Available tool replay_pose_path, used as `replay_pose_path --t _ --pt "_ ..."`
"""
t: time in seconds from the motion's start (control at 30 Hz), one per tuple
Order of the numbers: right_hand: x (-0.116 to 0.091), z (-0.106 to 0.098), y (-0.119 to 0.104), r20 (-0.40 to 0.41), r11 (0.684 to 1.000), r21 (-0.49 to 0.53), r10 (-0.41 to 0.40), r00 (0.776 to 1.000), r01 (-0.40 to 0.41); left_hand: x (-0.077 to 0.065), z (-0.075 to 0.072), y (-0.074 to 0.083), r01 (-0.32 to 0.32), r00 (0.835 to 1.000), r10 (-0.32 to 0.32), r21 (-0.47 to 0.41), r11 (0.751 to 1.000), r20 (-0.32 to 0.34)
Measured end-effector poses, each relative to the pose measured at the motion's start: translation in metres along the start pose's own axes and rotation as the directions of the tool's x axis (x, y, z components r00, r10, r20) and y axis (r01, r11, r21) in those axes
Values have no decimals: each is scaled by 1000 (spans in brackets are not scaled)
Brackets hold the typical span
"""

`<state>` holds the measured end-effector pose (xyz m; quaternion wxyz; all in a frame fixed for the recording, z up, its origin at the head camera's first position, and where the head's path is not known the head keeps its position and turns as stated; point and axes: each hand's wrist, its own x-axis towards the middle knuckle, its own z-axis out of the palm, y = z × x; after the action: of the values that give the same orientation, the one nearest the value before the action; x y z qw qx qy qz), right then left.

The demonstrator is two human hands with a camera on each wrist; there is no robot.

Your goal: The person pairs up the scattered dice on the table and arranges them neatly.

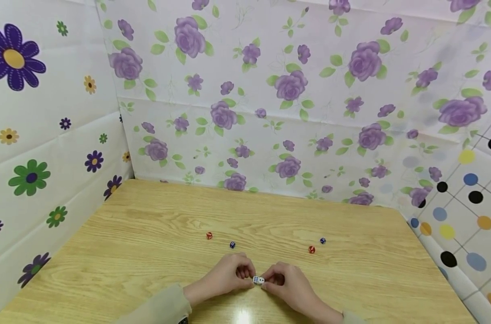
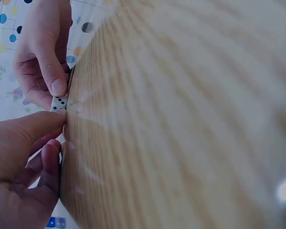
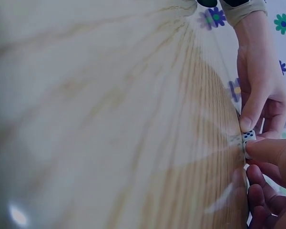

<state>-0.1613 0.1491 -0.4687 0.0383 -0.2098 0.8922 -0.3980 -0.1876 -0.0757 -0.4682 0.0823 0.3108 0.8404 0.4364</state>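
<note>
Two white dice sit side by side on the wooden table, between my hands. My left hand (image 1: 229, 273) pinches the left white die (image 1: 255, 279), which shows blue pips on top, between thumb and fingers. From the other side, the thumb and index finger of my right hand (image 1: 290, 284) grip the right white die (image 1: 262, 280). The left wrist view shows a white die (image 2: 59, 102) framed by both thumbs. In the right wrist view, the die with blue pips (image 3: 249, 135) shows beside the left thumb, and the right thumb covers part of the other.
Beyond my left hand lie a red die (image 1: 209, 235) and a dark blue die (image 1: 232, 245). Another red die (image 1: 312, 249) and blue die (image 1: 322, 240) lie beyond my right hand. Floral cloth (image 1: 225, 114) hangs behind the table (image 1: 148, 225), with patterned sheets along both sides.
</note>
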Motion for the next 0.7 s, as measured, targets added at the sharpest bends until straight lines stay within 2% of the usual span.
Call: replay_pose_path --t 0.27,0.7 --pt "1 -1 -1 9 1000 7 11 1000 -11 0 0 -1 14 1000 -14 -2 1000 -1" --pt "0 -2 -2 17 1000 15 10 1000 -10 -1 0 1 -11 1000 11 18 1000 -6"
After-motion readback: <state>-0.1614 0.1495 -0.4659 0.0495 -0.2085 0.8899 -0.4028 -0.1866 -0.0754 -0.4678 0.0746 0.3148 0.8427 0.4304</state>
